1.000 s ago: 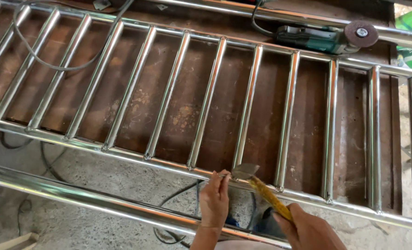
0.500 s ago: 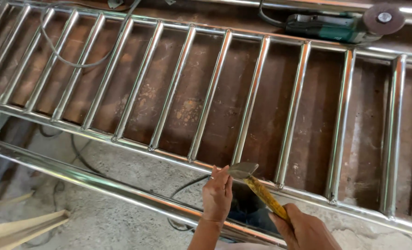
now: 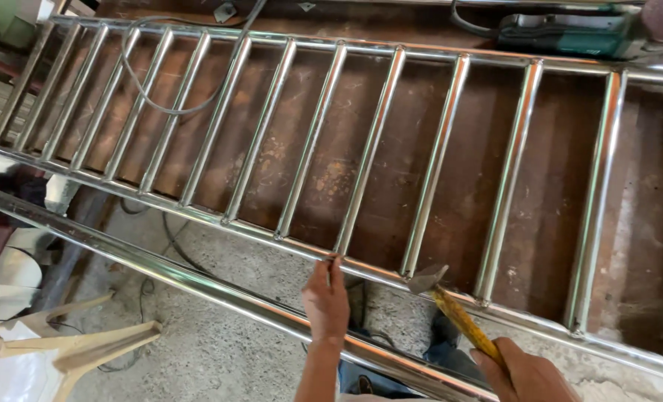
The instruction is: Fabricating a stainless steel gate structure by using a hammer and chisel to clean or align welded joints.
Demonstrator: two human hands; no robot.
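The left hand (image 3: pixel 327 301) reaches forward, its fingertips pinched on the lower rail (image 3: pixel 287 240) of a polished steel railing (image 3: pixel 380 134), right at the foot of one baluster. The right hand (image 3: pixel 526 372) is closed around the yellow handle of a chipping hammer (image 3: pixel 450 305), whose grey head rests against the same rail at the next baluster joint to the right. The rail's long axis runs from upper left to lower right, just ahead of both hands. A separate steel pipe (image 3: pixel 160 272) lies parallel, nearer the body. An angle grinder (image 3: pixel 569 33) sits well beyond, across the bars.
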